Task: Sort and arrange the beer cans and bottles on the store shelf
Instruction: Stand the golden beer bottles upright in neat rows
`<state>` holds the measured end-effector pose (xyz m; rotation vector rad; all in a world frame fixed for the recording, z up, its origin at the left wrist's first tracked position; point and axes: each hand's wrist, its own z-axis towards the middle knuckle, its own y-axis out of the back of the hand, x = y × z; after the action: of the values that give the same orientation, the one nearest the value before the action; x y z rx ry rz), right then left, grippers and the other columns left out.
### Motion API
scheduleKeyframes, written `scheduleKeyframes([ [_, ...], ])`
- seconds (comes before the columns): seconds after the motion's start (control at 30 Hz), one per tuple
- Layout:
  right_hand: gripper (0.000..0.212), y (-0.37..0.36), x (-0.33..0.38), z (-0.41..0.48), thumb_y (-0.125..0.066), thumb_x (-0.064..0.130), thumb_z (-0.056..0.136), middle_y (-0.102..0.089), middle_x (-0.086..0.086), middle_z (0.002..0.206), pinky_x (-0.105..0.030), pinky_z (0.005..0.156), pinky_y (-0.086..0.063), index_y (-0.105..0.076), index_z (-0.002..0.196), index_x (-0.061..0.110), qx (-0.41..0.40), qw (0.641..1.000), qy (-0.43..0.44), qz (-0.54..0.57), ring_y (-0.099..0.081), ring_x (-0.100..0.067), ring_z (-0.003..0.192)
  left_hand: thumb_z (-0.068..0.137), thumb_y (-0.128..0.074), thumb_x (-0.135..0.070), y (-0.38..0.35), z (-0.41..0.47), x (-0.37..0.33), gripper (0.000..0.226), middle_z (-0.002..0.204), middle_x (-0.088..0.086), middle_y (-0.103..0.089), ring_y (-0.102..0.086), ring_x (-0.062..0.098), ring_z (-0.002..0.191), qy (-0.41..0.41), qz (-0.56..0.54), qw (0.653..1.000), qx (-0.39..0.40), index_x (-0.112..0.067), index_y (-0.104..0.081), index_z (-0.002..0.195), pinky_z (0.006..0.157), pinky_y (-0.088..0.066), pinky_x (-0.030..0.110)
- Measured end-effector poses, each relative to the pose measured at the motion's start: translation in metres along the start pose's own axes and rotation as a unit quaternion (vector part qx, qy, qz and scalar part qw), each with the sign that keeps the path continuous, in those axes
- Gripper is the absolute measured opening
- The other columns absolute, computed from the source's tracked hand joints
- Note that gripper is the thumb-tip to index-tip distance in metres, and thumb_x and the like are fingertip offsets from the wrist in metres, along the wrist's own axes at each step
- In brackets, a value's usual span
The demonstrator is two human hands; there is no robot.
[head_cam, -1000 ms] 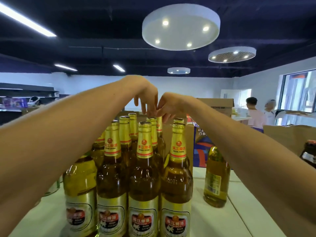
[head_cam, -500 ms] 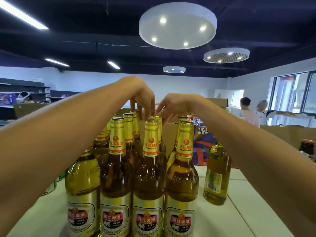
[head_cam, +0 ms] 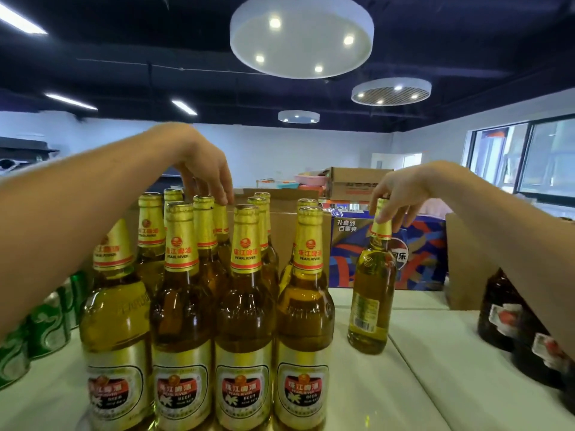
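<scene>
Several gold-foiled Pearl River beer bottles (head_cam: 244,321) stand in tight rows on the white shelf top (head_cam: 435,384). My left hand (head_cam: 205,169) reaches over them, fingertips resting on the cap of a bottle in a back row (head_cam: 221,222). A single beer bottle (head_cam: 371,293) stands apart to the right, its back label facing me. My right hand (head_cam: 396,194) pinches the neck of that lone bottle at the cap. Green cans (head_cam: 46,325) sit at the far left under my left arm. Dark brown bottles (head_cam: 510,315) stand at the right under my right arm.
A blue and red Pepsi carton (head_cam: 417,253) and brown cardboard boxes (head_cam: 351,181) stand behind the bottles. Another brown box (head_cam: 460,259) sits at the right. Bare shelf surface lies between the bottle group and the lone bottle.
My right hand has swung right, away from the left hand, onto the lone bottle's neck. The left hand stays over the back bottles. The camera has turned slightly right.
</scene>
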<state>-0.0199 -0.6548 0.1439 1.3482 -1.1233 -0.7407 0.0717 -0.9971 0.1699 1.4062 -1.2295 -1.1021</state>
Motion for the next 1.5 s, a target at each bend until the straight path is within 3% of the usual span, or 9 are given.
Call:
scheduleKeyframes([
  [0.2, 0.03, -0.004, 0.013, 0.008, -0.075, 0.012, 0.087, -0.075, -0.012, 0.098, -0.033, 0.07, -0.062, -0.064, 0.115, 0.009, -0.055, 0.995, 0.062, 0.062, -0.077, -0.025, 0.081, 0.094, -0.068, -0.015, -0.001, -0.002, -0.003, 0.027, 0.111, 0.001, -0.071, -0.064, 0.025, 0.107, 0.007, -0.016, 1.0, 0.0, -0.02, -0.072, 0.12, 0.096, -0.056, 0.044],
  [0.33, 0.019, -0.001, 0.041, 0.008, -0.074, 0.014, 0.089, -0.076, -0.008, 0.091, -0.034, 0.074, -0.062, -0.064, 0.106, 0.014, -0.06, 0.992, 0.101, 0.049, -0.077, -0.021, 0.079, 0.093, -0.07, -0.016, -0.002, -0.003, -0.005, 0.016, 0.116, 0.005, -0.07, -0.066, 0.025, 0.106, 0.017, -0.025, 0.999, -0.01, -0.023, -0.074, 0.107, 0.098, -0.055, 0.044],
  [0.53, 0.026, -0.013, 0.075, 0.022, -0.069, 0.008, 0.091, -0.073, -0.012, 0.104, -0.033, 0.073, -0.062, -0.063, 0.116, 0.012, -0.046, 0.987, 0.14, 0.061, -0.076, -0.022, 0.085, 0.092, -0.071, -0.017, -0.006, -0.005, -0.007, 0.025, 0.119, 0.007, -0.069, -0.065, 0.025, 0.106, 0.027, -0.041, 0.998, -0.027, -0.019, -0.074, 0.116, 0.099, -0.055, 0.043],
  [0.7, 0.027, -0.021, 0.092, 0.032, -0.067, 0.002, 0.092, -0.072, -0.011, 0.109, -0.022, 0.063, -0.057, -0.064, 0.114, 0.017, -0.025, 0.986, 0.161, 0.044, -0.074, -0.022, 0.088, 0.094, -0.068, -0.015, -0.008, -0.01, -0.012, 0.032, 0.118, 0.007, -0.065, -0.064, 0.027, 0.106, 0.03, -0.041, 0.998, -0.03, -0.015, -0.069, 0.125, 0.1, -0.054, 0.042],
  [0.87, 0.019, -0.02, 0.104, 0.031, -0.068, 0.011, 0.094, -0.07, -0.005, 0.112, -0.024, 0.069, -0.058, -0.068, 0.11, 0.021, -0.004, 0.984, 0.177, 0.026, -0.073, -0.022, 0.096, 0.095, -0.067, -0.016, -0.008, -0.011, -0.01, 0.034, 0.129, 0.009, -0.065, -0.062, 0.028, 0.115, 0.027, -0.05, 0.998, -0.026, -0.015, -0.067, 0.128, 0.102, -0.052, 0.044],
  [1.07, 0.021, -0.018, 0.107, 0.031, -0.066, 0.014, 0.096, -0.067, -0.003, 0.116, -0.02, 0.066, -0.055, -0.066, 0.115, 0.022, 0.017, 0.985, 0.172, 0.021, -0.069, -0.02, 0.099, 0.095, -0.066, -0.015, -0.008, -0.01, -0.009, 0.034, 0.128, 0.01, -0.066, -0.064, 0.028, 0.111, 0.025, -0.062, 0.998, -0.021, -0.013, -0.067, 0.129, 0.102, -0.053, 0.044],
  [1.27, 0.027, -0.029, 0.099, 0.028, -0.065, 0.023, 0.098, -0.06, 0.004, 0.127, -0.023, 0.079, -0.055, -0.06, 0.123, 0.028, -0.022, 0.986, 0.158, 0.053, -0.062, -0.015, 0.111, 0.095, -0.065, -0.015, -0.007, -0.008, -0.005, 0.033, 0.13, 0.011, -0.064, -0.063, 0.027, 0.109, 0.008, -0.056, 0.998, -0.01, -0.013, -0.066, 0.128, 0.1, -0.054, 0.043],
  [1.4, 0.031, -0.059, 0.085, 0.006, -0.055, 0.038, 0.099, -0.069, 0.002, 0.113, -0.02, 0.073, -0.054, -0.061, 0.124, 0.02, -0.041, 0.969, 0.146, 0.196, -0.069, -0.011, 0.098, 0.096, -0.064, -0.028, -0.004, -0.013, -0.003, 0.048, 0.142, 0.011, -0.056, -0.06, 0.031, 0.12, -0.009, -0.049, 0.999, 0.015, -0.014, -0.055, 0.142, 0.098, -0.055, 0.044],
  [1.5, 0.024, -0.098, 0.079, -0.011, -0.045, 0.032, 0.105, -0.071, 0.0, 0.093, -0.021, 0.067, -0.053, -0.063, 0.103, 0.017, -0.068, 0.923, 0.138, 0.353, -0.07, -0.014, 0.086, 0.095, -0.055, -0.053, 0.001, -0.029, 0.019, 0.066, 0.151, 0.007, -0.045, -0.052, 0.028, 0.131, -0.052, -0.158, 0.986, -0.025, -0.021, -0.042, 0.151, 0.11, -0.045, 0.047],
])
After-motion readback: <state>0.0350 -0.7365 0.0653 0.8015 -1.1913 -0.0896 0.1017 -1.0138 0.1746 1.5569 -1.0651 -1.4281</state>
